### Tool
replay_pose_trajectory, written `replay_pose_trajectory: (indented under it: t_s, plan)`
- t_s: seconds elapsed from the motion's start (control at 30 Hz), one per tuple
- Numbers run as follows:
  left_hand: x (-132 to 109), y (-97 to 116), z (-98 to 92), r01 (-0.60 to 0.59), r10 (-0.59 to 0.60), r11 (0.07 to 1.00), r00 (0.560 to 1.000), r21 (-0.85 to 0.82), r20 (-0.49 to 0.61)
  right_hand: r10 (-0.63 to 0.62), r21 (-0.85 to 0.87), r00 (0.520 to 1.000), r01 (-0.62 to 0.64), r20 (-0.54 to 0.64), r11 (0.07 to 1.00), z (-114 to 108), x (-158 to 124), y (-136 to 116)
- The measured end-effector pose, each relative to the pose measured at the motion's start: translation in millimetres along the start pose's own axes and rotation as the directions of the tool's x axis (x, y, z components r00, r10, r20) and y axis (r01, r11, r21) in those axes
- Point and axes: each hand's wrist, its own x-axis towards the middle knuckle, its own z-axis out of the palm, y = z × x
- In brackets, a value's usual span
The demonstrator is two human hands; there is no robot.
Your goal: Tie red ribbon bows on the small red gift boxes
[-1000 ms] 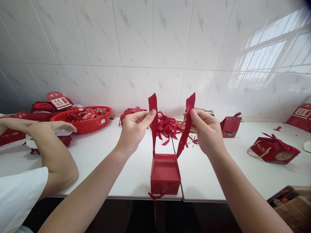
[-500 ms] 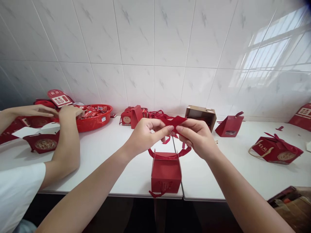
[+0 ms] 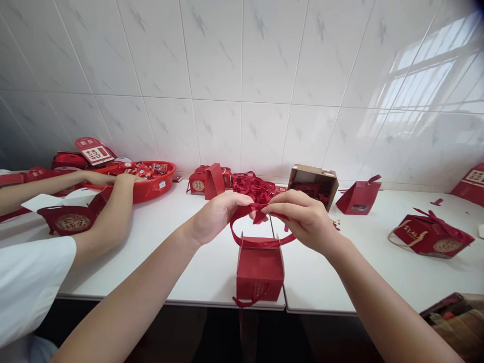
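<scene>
**White bench under a tiled wall: both hands on a ribbon above a gift box**

White tiles cover the wall [image 3: 242, 101] behind a white bench [image 3: 170, 252]. Near the bench's front edge, in the middle of the view, stands a small red gift box [image 3: 260, 275]. A red ribbon [image 3: 260, 243] rises from its top in a loop on each side. Just above the box, the left hand [image 3: 217, 217] and the right hand [image 3: 302, 217] meet. Each has thumb and fingers closed on the red ribbon where its two ends cross.

Behind the hands, against the wall, lie a heap of loose ribbons [image 3: 253, 184] and a tilted brown cardboard carton [image 3: 313, 181]. An open red box [image 3: 359, 196] leans beside the carton. A tied red box [image 3: 431, 237] lies on its side well to the right.

To the left, a co-worker's hand [image 3: 126, 179] rests at a red basket [image 3: 151, 189] of wrapped sweets, with another red box [image 3: 68, 219] near that arm.
</scene>
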Motion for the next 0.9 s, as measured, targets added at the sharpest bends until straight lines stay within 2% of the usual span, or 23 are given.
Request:
replay_pose_trajectory:
  t_s: [0.07, 0.13, 0.2, 0.23, 0.27, 0.33, 0.4, 0.47, 0.53, 0.57, 0.63, 0.7, 0.77, 0.83, 0.9]
  plan:
    - [-2.7, 1.0, 1.5, -0.042, 0.041, 0.995, 0.999, 0.088, 0.016, -0.034, -0.101, 0.999, 0.032, -0.023, 0.994, 0.5, -1.0, -0.8]
    - [-7.5, 1.2, 4.6, -0.096, 0.1, 0.966, 0.995, 0.242, -0.002, -0.021, -0.119, 0.998, 0.014, -0.056, 0.993, 1.6, -3.1, -3.6]
    - [-14.8, -0.5, 8.0, -0.149, 0.21, 0.869, 0.974, 0.472, -0.08, 0.048, -0.078, 0.989, -0.059, -0.137, 0.995, 2.5, -8.2, -7.9]
    - [-19.4, -2.3, 9.0, -0.159, 0.294, 0.783, 0.947, 0.601, -0.133, 0.103, -0.05, 0.975, -0.115, -0.199, 0.992, 2.5, -12.4, -10.3]
    - [-24.8, -4.9, 9.0, -0.144, 0.382, 0.68, 0.906, 0.718, -0.18, 0.167, -0.023, 0.95, -0.18, -0.265, 0.983, 2.1, -18.1, -12.6]
    - [-38.1, -13.3, 4.2, -0.051, 0.516, 0.496, 0.821, 0.867, -0.246, 0.313, 0.024, 0.871, -0.329, -0.379, 0.944, -0.7, -34.7, -16.1]
    - [-55.2, -26.9, -7.8, 0.07, 0.545, 0.409, 0.781, 0.91, -0.305, 0.455, 0.042, 0.769, -0.491, -0.449, 0.87, -5.8, -58.8, -17.0]
    - [-76.0, -46.2, -24.9, 0.199, 0.497, 0.384, 0.779, 0.902, -0.383, 0.576, 0.005, 0.671, -0.649, -0.467, 0.761, -11.7, -89.7, -14.7]
    - [-99.0, -70.1, -42.9, 0.327, 0.394, 0.388, 0.786, 0.862, -0.476, 0.698, -0.08, 0.579, -0.79, -0.422, 0.608, -16.2, -124.5, -9.7]
    - [-110.2, -82.8, -50.7, 0.391, 0.313, 0.399, 0.792, 0.829, -0.525, 0.761, -0.107, 0.536, -0.836, -0.366, 0.538, -17.4, -141.7, -6.4]
    - [-129.4, -107.1, -61.8, 0.539, 0.128, 0.389, 0.771, 0.747, -0.623, 0.857, -0.116, 0.447, -0.895, -0.255, 0.432, -17.3, -172.1, 0.6]
    - [-140.8, -125.5, -66.0, 0.608, -0.026, 0.378, 0.761, 0.698, -0.649, 0.913, -0.127, 0.384, -0.921, -0.135, 0.368, -14.5, -192.2, 7.1]
    - [-142.4, -134.6, -63.4, 0.599, -0.081, 0.387, 0.78, 0.701, -0.621, 0.923, -0.146, 0.378, -0.919, -0.064, 0.367, -10.0, -198.6, 12.0]
    - [-134.3, -133.4, -55.0, 0.55, -0.011, 0.418, 0.799, 0.723, -0.601, 0.901, -0.162, 0.422, -0.9, -0.1, 0.404, -4.6, -191.8, 14.5]
    - [-119.1, -124.4, -41.6, 0.468, 0.095, 0.497, 0.808, 0.731, -0.581, 0.86, -0.161, 0.48, -0.875, -0.175, 0.456, 1.5, -175.1, 13.8]
